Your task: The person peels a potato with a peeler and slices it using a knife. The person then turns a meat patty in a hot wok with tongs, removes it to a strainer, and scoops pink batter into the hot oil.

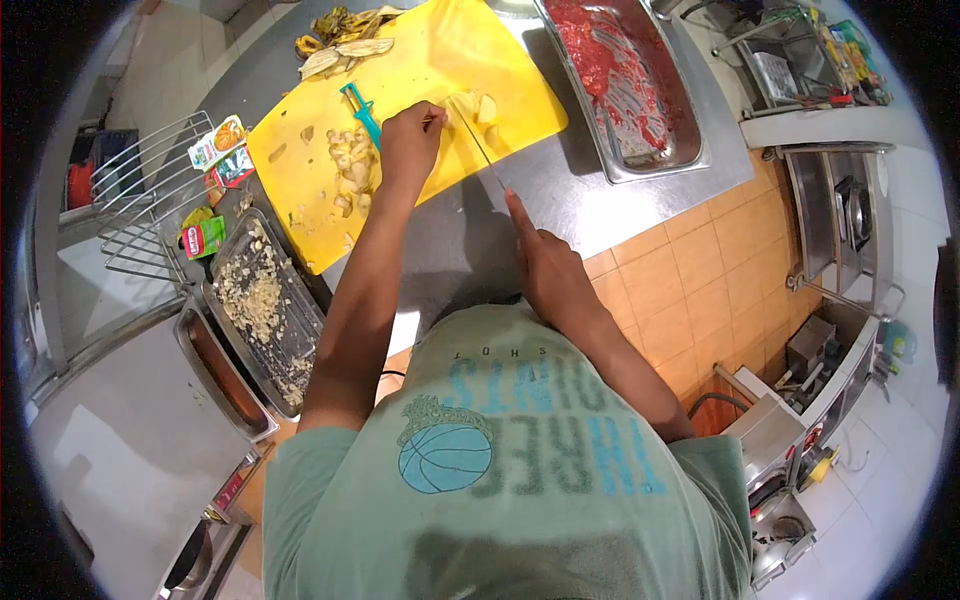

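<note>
My right hand [556, 277] is closed round the handle of a knife [478, 143], index finger stretched along its spine. The long blade reaches up and left over a yellow cutting board [415, 55]. On the board, my left hand [412, 142] has its fingertips pinched together at a small pale piece of food [442, 117], close to the blade's left side. Pale yellow chunks [487, 108] lie just right of the blade. Left of my left hand are a teal peeler [362, 112] and a pile of chopped pale pieces [352, 170]. The knife handle is mostly hidden by my fingers.
Yellow-brown peels [345, 50] lie at the board's far edge. A metal pan with red sauce [630, 90] stands at right on the steel table [590, 210]. A tray of chopped pale food [260, 300], a wire rack [145, 190] and packets [215, 145] are at left.
</note>
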Tool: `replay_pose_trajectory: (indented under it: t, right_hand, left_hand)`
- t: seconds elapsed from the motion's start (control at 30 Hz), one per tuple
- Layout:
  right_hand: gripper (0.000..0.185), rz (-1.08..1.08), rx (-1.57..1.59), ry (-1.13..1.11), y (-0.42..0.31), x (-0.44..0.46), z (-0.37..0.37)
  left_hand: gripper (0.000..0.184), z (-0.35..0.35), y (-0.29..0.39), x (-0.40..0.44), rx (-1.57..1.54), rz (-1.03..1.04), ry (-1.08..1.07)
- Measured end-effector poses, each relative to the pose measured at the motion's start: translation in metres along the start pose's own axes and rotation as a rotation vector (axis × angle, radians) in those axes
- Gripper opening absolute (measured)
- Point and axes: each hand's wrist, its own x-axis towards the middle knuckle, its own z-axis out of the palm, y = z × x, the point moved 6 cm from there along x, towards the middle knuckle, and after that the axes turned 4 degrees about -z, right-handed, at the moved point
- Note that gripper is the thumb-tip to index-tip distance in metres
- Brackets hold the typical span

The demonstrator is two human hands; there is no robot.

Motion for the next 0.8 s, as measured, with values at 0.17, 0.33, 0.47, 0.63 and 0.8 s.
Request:
replay_pose_trajectory:
  t: [0.17, 0.33, 0.47, 0.63, 0.8]
  right_hand:
    - [0.069, -0.036, 0.016, 0.026, -0.013, 0.01, 0.002]
    - [0.068, -0.037, -0.022, 0.035, -0.019, 0.013, 0.001]
    - [0.068, -0.005, -0.023, 0.029, -0.021, 0.014, 0.003]
    - [0.064, 0.052, 0.011, 0.009, -0.023, 0.012, 0.002]
    - [0.072, 0.078, 0.014, -0.021, -0.012, 0.023, 0.015]
  left_hand:
    - [0.011, 0.0, 0.0, -0.001, 0.05, -0.004, 0.001]
    - [0.01, -0.002, 0.002, -0.002, -0.01, 0.036, 0.052]
    - [0.01, -0.002, 0.003, -0.002, 0.013, 0.022, 0.04]
    - [0.01, -0.002, 0.004, -0.002, 0.002, 0.025, 0.05]
    - [0.01, -0.001, 0.003, -0.001, -0.007, -0.015, 0.027]
